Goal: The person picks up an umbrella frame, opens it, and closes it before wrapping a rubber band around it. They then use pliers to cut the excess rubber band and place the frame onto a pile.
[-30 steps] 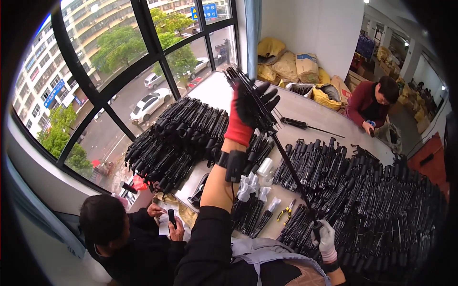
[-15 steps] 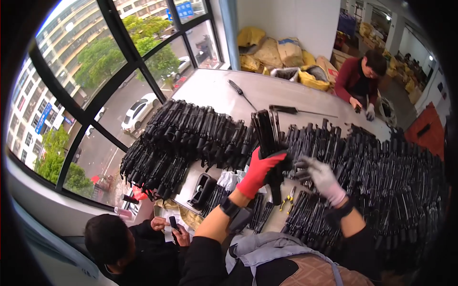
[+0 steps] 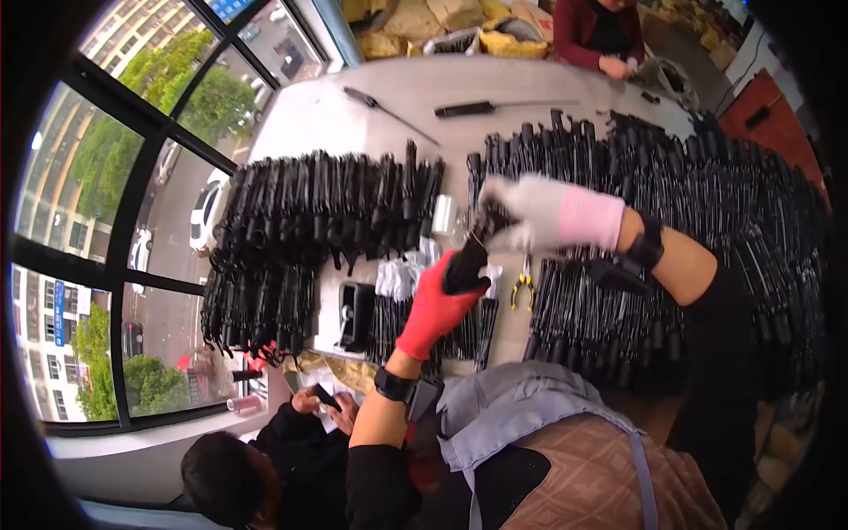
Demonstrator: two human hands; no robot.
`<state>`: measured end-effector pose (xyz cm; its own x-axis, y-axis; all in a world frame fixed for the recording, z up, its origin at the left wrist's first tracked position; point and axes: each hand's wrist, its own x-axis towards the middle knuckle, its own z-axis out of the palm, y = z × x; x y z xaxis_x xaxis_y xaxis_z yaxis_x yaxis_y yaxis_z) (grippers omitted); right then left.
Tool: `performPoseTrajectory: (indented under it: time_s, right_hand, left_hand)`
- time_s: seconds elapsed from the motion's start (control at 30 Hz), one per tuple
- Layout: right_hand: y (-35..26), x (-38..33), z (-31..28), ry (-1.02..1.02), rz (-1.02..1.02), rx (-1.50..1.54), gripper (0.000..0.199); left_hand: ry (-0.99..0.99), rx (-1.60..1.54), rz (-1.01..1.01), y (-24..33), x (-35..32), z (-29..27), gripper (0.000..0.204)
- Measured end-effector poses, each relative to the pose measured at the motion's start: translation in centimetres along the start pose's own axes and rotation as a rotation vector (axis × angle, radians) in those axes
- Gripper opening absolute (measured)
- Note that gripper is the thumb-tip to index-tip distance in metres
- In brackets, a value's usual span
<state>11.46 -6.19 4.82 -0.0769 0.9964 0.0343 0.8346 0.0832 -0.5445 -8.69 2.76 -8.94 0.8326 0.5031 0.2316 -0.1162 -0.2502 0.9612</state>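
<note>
My left hand [image 3: 442, 299], in a red glove with a dark palm, is closed around a black folded umbrella frame [image 3: 479, 237], mostly hidden by the gloves. Over its upper end my right hand [image 3: 541, 210], in a white glove with a pink cuff, has its fingers curled in and blurred. Both hands meet above the gap between two long piles of similar black umbrella frames, the left pile [image 3: 309, 199] and the right pile [image 3: 707, 221]. Just beyond my left hand is a whitish translucent object [image 3: 445, 216].
Yellow-handled pliers [image 3: 524, 290] lie right of my left hand. White crumpled material [image 3: 402, 276] and a black holder [image 3: 356, 314] are to its left. Two long-shafted tools or frames [image 3: 468, 109] lie farther back. One co-worker [image 3: 225, 481] sits at lower left, another [image 3: 601, 35] across the table.
My left hand has lowered and tipped the frame, which stood upright. My right hand has come left from apart onto its upper end. The view has tilted down.
</note>
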Motion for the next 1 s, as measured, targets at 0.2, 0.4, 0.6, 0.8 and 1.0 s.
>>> performPoseTrajectory:
  time_s: [0.2, 0.4, 0.6, 0.8, 1.0]
  right_hand:
    - [7.7, -1.7, 13.4, -0.138, 0.643, 1.121, 0.036]
    - [18.9, -6.5, 31.7, -0.024, 0.927, 0.075, 0.043]
    - [19.0, -5.4, 36.7, 0.042, 1.201, -0.067, 0.033]
    - [13.1, -4.8, 22.2, -0.164, 0.868, 0.803, 0.014]
    - [5.9, -2.5, 8.0, -0.13, 0.125, -0.235, 0.029]
  left_hand:
    - [0.121, -0.496, -0.395, 1.3, -1.3, -1.5, 0.025]
    - [0.202, -0.827, -0.76, -2.2, -5.3, -3.6, 0.021]
    - [0.27, -0.906, -0.858, -2.6, -9.0, -3.2, 0.033]
    - [0.088, -0.93, -0.937, -0.5, -8.2, -3.6, 0.03]
    - [-0.082, -0.794, -0.947, 1.3, -6.1, -1.3, 0.028]
